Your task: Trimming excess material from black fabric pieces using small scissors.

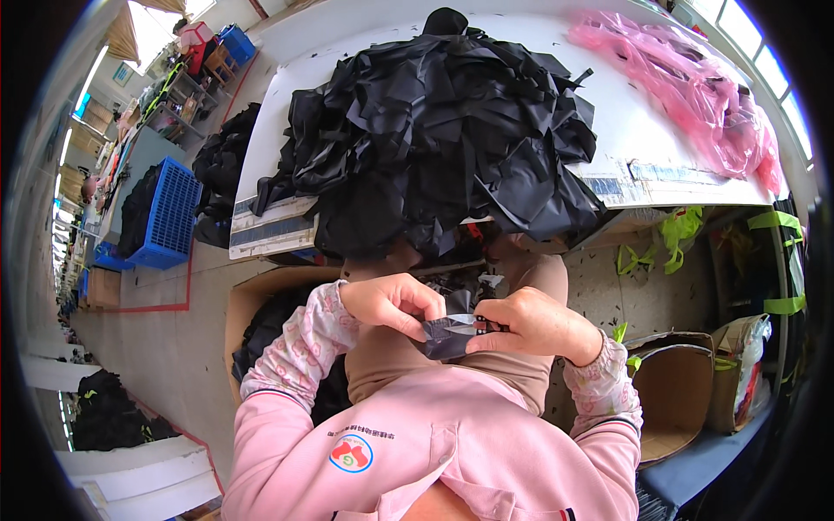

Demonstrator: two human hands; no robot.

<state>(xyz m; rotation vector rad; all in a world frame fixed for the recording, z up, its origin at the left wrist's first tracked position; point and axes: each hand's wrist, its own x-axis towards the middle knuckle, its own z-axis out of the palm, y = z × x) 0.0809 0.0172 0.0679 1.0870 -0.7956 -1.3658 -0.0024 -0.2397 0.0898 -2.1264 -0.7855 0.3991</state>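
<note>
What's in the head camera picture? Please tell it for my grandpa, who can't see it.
A person's left hand holds a small black piece of thin material, while the right hand holds small scissors, blades apart, at it. Beyond, a big heap of black material lies on a white table, with pink plastic to its right.

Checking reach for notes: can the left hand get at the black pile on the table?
Probably yes: the black pile droops over the near edge of the table just ahead, nothing visible between. But the left hand pinches a small black piece, so it may need emptying first.
</note>
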